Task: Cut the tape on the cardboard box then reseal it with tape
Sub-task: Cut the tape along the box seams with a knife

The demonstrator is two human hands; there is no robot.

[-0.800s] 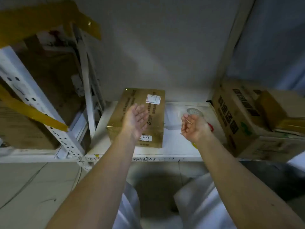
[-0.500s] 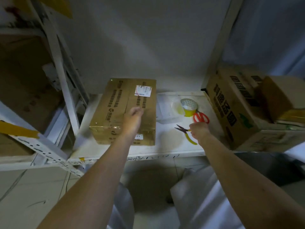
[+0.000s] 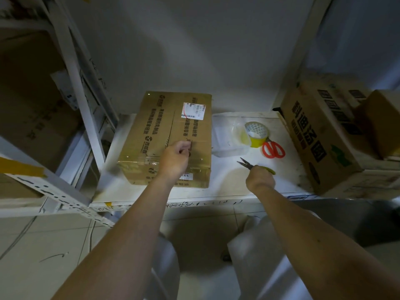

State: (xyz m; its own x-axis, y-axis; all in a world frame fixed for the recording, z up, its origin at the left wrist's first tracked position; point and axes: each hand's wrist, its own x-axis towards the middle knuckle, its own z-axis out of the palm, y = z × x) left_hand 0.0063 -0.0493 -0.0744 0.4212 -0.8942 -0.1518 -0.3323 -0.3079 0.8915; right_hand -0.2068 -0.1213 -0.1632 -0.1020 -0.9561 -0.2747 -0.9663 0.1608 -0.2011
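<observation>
Right hand grips the yellow-handled cutter, blades pointing far-left toward the cardboard box just left of it. Left hand rests curled on the box top, beside its near-to-far taped seam.

Matt cardboard, glossy tape, scuffed white counter

The cardboard box is matt brown board with shiny clear tape across its near end and a glossy paper label. Right of the box lie a glossy tape roll, orange plastic-handled scissors and a translucent plastic container, all on the scuffed, smooth white counter.
</observation>
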